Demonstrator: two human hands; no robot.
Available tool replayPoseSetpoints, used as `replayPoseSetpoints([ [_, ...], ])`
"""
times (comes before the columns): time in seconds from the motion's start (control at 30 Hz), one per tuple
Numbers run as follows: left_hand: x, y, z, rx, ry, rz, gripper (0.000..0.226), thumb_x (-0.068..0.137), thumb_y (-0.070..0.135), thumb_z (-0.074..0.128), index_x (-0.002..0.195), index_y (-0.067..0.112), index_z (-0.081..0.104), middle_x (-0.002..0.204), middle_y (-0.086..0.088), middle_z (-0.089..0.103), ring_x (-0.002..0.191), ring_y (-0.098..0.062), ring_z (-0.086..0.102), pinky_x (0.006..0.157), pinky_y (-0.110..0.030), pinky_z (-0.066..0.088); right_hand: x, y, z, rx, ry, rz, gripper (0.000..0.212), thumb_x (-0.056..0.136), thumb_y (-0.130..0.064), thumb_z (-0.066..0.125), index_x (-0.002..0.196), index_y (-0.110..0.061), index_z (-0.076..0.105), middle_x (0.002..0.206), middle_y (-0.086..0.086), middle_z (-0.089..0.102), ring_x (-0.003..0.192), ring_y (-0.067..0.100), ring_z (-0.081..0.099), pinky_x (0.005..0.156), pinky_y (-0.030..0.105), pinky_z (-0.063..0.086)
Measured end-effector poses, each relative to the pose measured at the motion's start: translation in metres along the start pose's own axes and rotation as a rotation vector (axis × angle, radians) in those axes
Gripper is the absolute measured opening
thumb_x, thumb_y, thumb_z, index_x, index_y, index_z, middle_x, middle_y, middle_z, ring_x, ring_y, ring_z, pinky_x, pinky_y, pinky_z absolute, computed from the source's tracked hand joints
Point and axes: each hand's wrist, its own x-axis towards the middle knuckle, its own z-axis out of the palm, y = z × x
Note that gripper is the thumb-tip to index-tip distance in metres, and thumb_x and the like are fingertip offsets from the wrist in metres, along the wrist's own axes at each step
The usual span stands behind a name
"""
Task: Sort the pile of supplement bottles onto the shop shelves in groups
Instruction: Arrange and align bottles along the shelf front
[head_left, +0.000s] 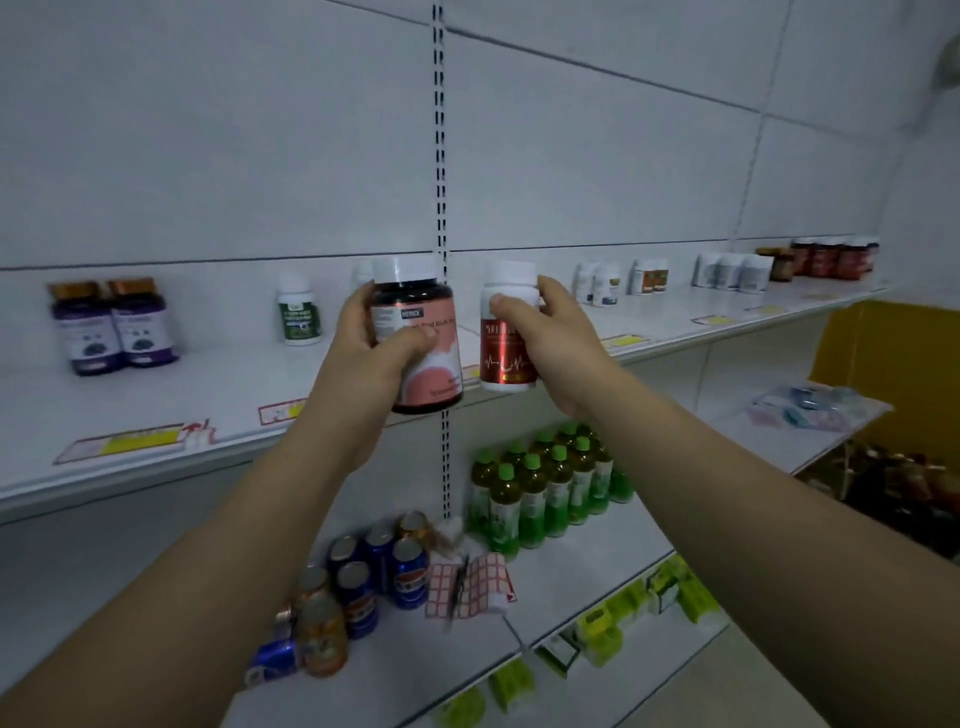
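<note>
both forearms reach up from the frame's bottom edge. left hand (363, 343) grips a dark pink-labelled bottle (421, 338) at centre; right hand (545, 332) pinches a white red-labelled bottle (508, 332) beside it. behind them, purple bottles (114, 325) stand at left on the upper shelf (208, 395).

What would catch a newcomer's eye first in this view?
Two raised hands dominate the centre: the left hand grips a dark pink-labelled bottle, the right hand a white red-labelled bottle, both held before the upper shelf. Beneath them, green-capped drink bottles and blue cans crowd the lower shelf.
</note>
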Motion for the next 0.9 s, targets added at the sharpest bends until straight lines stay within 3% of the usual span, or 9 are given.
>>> replayPoseSetpoints([
  [0.13, 0.027, -0.009, -0.004, 0.069, 0.055, -0.004, 0.047, 0.087, 0.008, 0.058, 0.130, 0.025, 0.047, 0.115, -0.003, 0.064, 0.099, -0.023, 0.066, 0.083, -0.044, 0.056, 0.048, 0.013, 0.013, -0.008, -0.069, -0.014, 0.033, 0.087, -0.025, 0.067, 0.116, -0.022, 0.052, 0.104, 0.003, 0.064, 0.094, 0.020, 0.065, 0.082, 0.038, 0.055],
  [0.27, 0.042, -0.014, -0.003, 0.158, 0.125, 0.016, 0.042, 0.087, 0.009, 0.060, 0.124, 0.026, 0.051, 0.109, 0.002, 0.067, 0.099, -0.019, 0.066, 0.087, -0.042, 0.054, 0.088, 0.025, 0.018, -0.035, -0.098, -0.001, 0.032, 0.088, -0.028, 0.066, 0.113, -0.023, 0.048, 0.099, -0.005, 0.060, 0.091, 0.015, 0.062, 0.071, 0.027, 0.050],
  [0.37, 0.050, -0.015, -0.002, 0.175, 0.199, 0.033, 0.046, 0.088, 0.007, 0.058, 0.124, 0.033, 0.047, 0.109, 0.005, 0.065, 0.099, -0.017, 0.065, 0.088, -0.042, 0.054, 0.116, 0.041, 0.019, -0.112, -0.148, 0.022, 0.042, 0.085, -0.029, 0.068, 0.123, -0.023, 0.050, 0.114, -0.002, 0.061, 0.103, 0.017, 0.060, 0.088, 0.034, 0.050],
  [0.5, 0.061, -0.017, 0.011, 0.167, 0.265, 0.043, 0.060, 0.089, 0.002, 0.055, 0.136, 0.035, 0.036, 0.109, 0.002, 0.062, 0.099, -0.018, 0.065, 0.084, -0.039, 0.055, 0.141, 0.056, 0.016, -0.106, -0.224, 0.025, 0.050, 0.087, -0.027, 0.067, 0.132, -0.024, 0.045, 0.117, -0.003, 0.056, 0.104, 0.015, 0.056, 0.085, 0.030, 0.044],
  [0.7, 0.077, -0.029, 0.046, 0.271, 0.374, 0.037, 0.045, 0.086, 0.002, 0.059, 0.116, 0.034, 0.048, 0.103, 0.001, 0.065, 0.098, -0.022, 0.066, 0.090, -0.046, 0.053, 0.168, 0.067, 0.010, -0.221, -0.414, -0.089, 0.057, 0.088, -0.020, 0.068, 0.136, -0.022, 0.038, 0.114, -0.005, 0.052, 0.104, 0.015, 0.053, 0.088, 0.032, 0.043],
  [0.9, 0.083, -0.043, 0.071, 0.297, 0.470, 0.023, 0.045, 0.086, 0.005, 0.061, 0.118, 0.033, 0.045, 0.110, -0.002, 0.062, 0.098, -0.024, 0.065, 0.088, -0.047, 0.054, 0.185, 0.081, 0.010, -0.272, -0.499, -0.150, 0.064, 0.088, -0.019, 0.067, 0.142, -0.022, 0.032, 0.130, 0.003, 0.056, 0.115, 0.022, 0.056, 0.095, 0.035, 0.045],
])
